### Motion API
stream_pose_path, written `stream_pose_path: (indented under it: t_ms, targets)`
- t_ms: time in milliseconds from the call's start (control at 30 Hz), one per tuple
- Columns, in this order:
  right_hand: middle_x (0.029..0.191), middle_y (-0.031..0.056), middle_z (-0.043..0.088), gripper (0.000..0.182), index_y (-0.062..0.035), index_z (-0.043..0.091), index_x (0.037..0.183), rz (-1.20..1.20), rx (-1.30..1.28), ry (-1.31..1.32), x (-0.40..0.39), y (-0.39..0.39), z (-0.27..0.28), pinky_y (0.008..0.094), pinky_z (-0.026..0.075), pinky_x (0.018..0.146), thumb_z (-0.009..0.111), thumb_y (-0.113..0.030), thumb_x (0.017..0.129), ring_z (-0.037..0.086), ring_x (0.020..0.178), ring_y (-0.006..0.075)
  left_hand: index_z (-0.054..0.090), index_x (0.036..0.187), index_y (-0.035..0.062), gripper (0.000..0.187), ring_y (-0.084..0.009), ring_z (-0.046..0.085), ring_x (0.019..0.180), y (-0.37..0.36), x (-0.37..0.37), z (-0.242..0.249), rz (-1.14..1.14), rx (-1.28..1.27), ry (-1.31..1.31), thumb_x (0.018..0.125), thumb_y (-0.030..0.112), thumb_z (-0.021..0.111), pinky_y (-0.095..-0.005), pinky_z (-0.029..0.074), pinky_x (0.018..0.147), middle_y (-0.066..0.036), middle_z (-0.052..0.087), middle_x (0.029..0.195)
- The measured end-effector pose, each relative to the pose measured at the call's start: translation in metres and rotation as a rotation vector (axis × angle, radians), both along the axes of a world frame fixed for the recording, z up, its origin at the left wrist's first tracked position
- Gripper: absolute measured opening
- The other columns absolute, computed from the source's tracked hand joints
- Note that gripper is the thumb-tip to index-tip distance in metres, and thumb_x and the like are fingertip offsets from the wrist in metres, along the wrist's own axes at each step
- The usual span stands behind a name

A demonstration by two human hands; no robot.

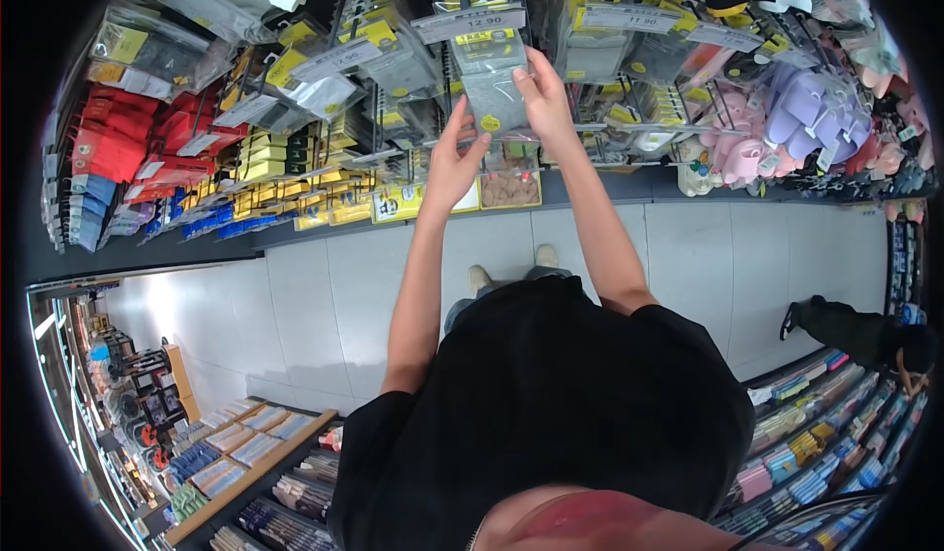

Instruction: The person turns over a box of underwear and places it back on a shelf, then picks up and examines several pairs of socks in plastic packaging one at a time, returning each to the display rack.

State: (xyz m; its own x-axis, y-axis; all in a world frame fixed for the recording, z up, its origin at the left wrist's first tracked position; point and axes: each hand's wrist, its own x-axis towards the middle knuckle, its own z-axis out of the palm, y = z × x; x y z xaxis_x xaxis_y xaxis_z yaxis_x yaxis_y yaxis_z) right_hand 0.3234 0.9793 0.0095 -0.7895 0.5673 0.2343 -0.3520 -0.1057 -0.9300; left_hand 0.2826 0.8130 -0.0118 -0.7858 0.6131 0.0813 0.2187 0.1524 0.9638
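Note:
A clear packet with grey contents and a yellow label (495, 94) hangs on a rack hook below a price tag reading 12.90 (470, 22). On its right edge is my right hand (546, 99), with the thumb on the front and the fingers behind. My left hand (458, 161) is at the packet's lower left, fingers apart and pointing up, the thumb close to the bottom edge. Similar grey packets (405, 64) hang to the left, and more (593, 52) hang to the right.
Red packets (113, 138) hang at the far left, purple slippers (806, 104) at the right. A shelf edge (590, 185) runs below the rack. Another person (851, 330) is at the far right. Shelves of goods (801, 433) stand behind me, over a tiled floor (324, 305).

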Motion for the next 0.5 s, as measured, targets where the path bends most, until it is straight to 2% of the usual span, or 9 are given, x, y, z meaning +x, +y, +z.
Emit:
stream_pose_path:
  t_ms: [200, 267, 500]
  targets:
    - [0.107, 0.0069, 0.060, 0.033, -0.0006, 0.046, 0.127, -0.025, 0.107, 0.036, -0.005, 0.009, -0.006, 0.0243, 0.044, 0.079, 0.047, -0.005, 0.095, 0.055, 0.089, 0.0092, 0.027, 0.148, 0.0131, 0.071, -0.0210, 0.055, 0.108, 0.009, -0.004, -0.002, -0.072, 0.036, -0.032, 0.087, 0.013, 0.063, -0.0316, 0.049, 0.081, -0.018, 0.050, 0.132]
    - [0.112, 0.0076, 0.060, 0.037, 0.0007, 0.044, 0.131, -0.017, 0.154, 0.024, -0.004, 0.010, -0.006, 0.0256, 0.044, 0.084, 0.048, -0.010, 0.096, 0.056, 0.095, 0.0099, 0.026, 0.148, 0.0129, 0.071, -0.0209, 0.056, 0.108, 0.010, -0.005, -0.003, -0.070, 0.034, -0.048, 0.087, 0.012, 0.063, -0.0315, 0.049, 0.082, -0.018, 0.049, 0.132]
    - [0.113, 0.0073, 0.059, 0.036, 0.0004, 0.045, 0.130, -0.041, 0.235, -0.028, -0.011, 0.017, -0.008, 0.0265, 0.044, 0.085, 0.048, -0.008, 0.095, 0.056, 0.096, 0.0106, 0.025, 0.147, 0.0096, 0.072, -0.0191, 0.057, 0.103, 0.011, -0.008, -0.003, -0.101, 0.071, -0.068, 0.086, 0.009, 0.064, -0.0319, 0.048, 0.085, -0.019, 0.048, 0.134]
